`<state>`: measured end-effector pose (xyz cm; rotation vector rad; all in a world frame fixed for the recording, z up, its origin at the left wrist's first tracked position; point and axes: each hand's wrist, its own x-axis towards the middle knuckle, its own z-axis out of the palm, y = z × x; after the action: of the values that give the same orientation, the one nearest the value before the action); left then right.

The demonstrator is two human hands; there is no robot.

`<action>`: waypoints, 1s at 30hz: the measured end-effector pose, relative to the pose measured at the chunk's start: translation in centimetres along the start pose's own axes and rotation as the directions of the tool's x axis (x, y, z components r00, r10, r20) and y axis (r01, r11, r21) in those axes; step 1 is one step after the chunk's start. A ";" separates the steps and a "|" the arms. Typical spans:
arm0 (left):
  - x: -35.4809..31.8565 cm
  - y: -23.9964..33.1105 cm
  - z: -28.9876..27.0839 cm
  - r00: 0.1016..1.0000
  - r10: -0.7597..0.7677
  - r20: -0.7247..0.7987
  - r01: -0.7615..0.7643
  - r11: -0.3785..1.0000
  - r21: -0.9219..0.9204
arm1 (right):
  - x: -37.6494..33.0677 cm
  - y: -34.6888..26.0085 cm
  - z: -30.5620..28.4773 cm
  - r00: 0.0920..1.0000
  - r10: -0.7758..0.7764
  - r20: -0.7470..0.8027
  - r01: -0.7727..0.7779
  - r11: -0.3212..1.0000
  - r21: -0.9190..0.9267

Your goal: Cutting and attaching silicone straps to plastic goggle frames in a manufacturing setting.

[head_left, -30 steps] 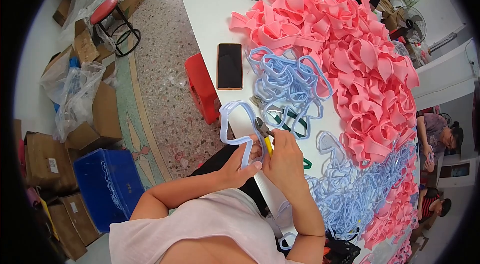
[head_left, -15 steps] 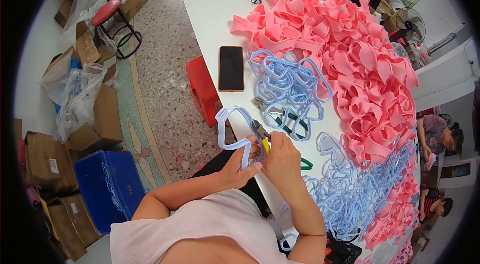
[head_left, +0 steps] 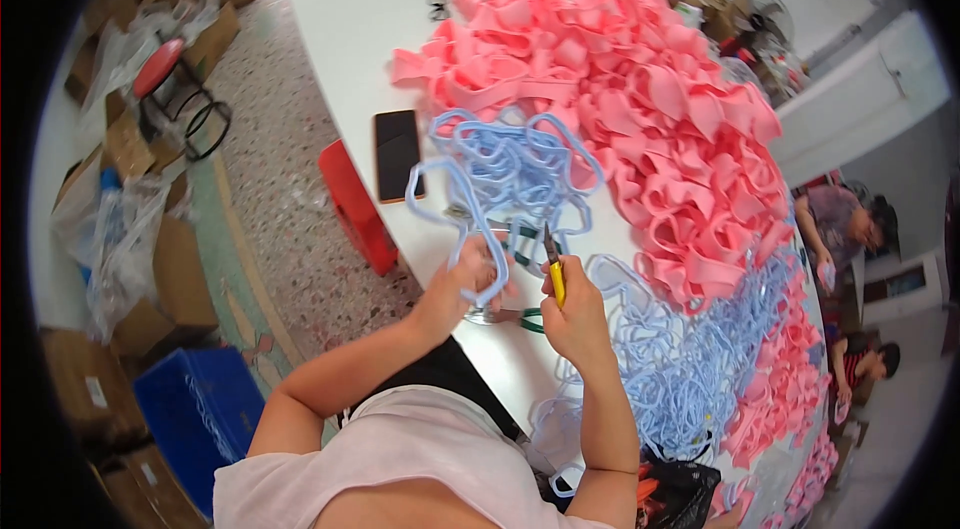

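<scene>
My left hand (head_left: 468, 281) is closed on a light blue soft-looking frame-shaped loop (head_left: 440, 165), raised above the near table edge. In my right hand (head_left: 577, 319), a pair of pliers with yellow handles (head_left: 557, 279) points its dark jaws away from me, apart from the loop. Just beyond my hands lies a heap of similar light blue loops (head_left: 515, 164). A green-handled tool (head_left: 522, 247) rests on the table beside that heap, partly hidden behind the held loop and my left hand.
Pink bands (head_left: 600, 69) are heaped across the white table (head_left: 335, 39), with tangled thin blue strips (head_left: 680, 369) at right. A phone (head_left: 399, 154) lies near the left edge. A red stool (head_left: 355, 209) and blue bin (head_left: 195, 419) stand left. Other people sit around the table.
The pliers have come away from the loop as my right hand drew apart from my left. The loop has lifted and turned in my left hand. The whole view has shifted.
</scene>
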<state>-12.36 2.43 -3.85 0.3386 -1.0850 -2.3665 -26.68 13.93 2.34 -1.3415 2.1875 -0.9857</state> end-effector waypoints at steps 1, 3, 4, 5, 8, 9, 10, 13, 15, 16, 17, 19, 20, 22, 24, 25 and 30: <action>2.5 0.2 0.0 0.999 0.010 0.031 -0.010 1.000 -0.005 | -0.4 0.4 -0.7 0.999 0.026 -0.041 -0.027 1.000 -0.014; 7.9 2.0 0.8 0.993 0.005 0.115 0.008 0.994 -0.110 | -1.6 1.7 -2.0 0.997 0.003 -0.081 -0.008 0.998 -0.063; 9.8 3.9 1.9 0.987 -0.023 0.158 0.056 0.977 -0.207 | -2.1 1.9 -2.7 0.993 -0.007 -0.119 0.002 0.999 -0.040; 11.0 4.8 2.7 0.993 -0.084 0.088 0.110 0.931 -0.349 | -2.5 2.4 -3.2 0.982 0.055 -0.183 -0.067 0.996 -0.060; 11.5 3.8 3.3 0.970 -0.214 0.118 0.245 0.855 -0.457 | -4.1 4.8 -6.4 0.958 0.130 -0.256 -0.160 0.982 -0.099; 11.0 2.7 3.0 0.961 -0.247 0.122 0.275 0.854 -0.442 | -4.3 5.6 -7.5 0.938 0.147 -0.315 -0.191 0.975 -0.114; 10.5 1.4 3.2 0.952 -0.279 0.125 0.305 0.850 -0.430 | -5.1 7.4 -8.9 0.887 0.204 -0.414 -0.275 0.954 -0.119; 8.6 -1.1 4.4 0.961 -0.270 0.068 0.277 0.903 -0.330 | -6.7 12.1 -14.8 0.654 0.349 -0.671 -0.556 0.823 -0.114; 6.9 -1.8 4.5 0.966 -0.246 0.084 0.259 0.935 -0.243 | -7.8 18.0 -19.2 0.451 0.317 -0.835 -0.681 0.726 -0.092; 6.3 -2.1 4.6 0.969 -0.224 0.104 0.238 0.957 -0.162 | -9.2 21.4 -21.8 0.322 0.270 -0.907 -0.737 0.673 -0.061; 5.8 -2.1 4.3 0.970 -0.218 0.105 0.233 0.959 -0.159 | -10.0 23.6 -23.8 0.213 0.269 -0.939 -0.789 0.614 -0.003; 5.1 -1.8 3.6 0.978 -0.205 0.032 0.206 0.978 -0.043 | -12.9 27.6 -27.7 0.083 0.233 -0.969 -0.868 0.494 0.045; 4.7 -1.4 3.7 0.985 -0.172 0.004 0.172 0.984 -0.052 | -14.4 30.0 -29.1 0.065 0.218 -0.974 -0.892 0.450 0.041; 4.2 -1.1 3.4 0.989 -0.151 -0.005 0.150 0.987 -0.058 | -17.3 34.1 -30.5 0.089 0.315 -0.945 -0.918 0.394 0.045; 4.0 -1.1 2.7 0.992 -0.124 -0.033 0.122 0.991 -0.057 | -17.1 34.7 -29.8 0.096 0.369 -0.924 -0.932 0.358 0.046; 3.9 -1.1 2.5 0.991 -0.121 -0.057 0.117 0.991 -0.064 | -17.3 34.7 -29.7 0.077 0.422 -0.903 -0.952 0.299 0.059; 3.5 -0.9 2.6 0.986 -0.124 -0.113 0.117 0.991 -0.062 | -16.9 35.7 -30.7 -0.032 0.388 -0.921 -0.958 0.250 0.139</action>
<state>-16.66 2.64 -2.86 0.5298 -0.9677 -2.4433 -60.22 50.53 -3.71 0.8251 3.4331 -0.4142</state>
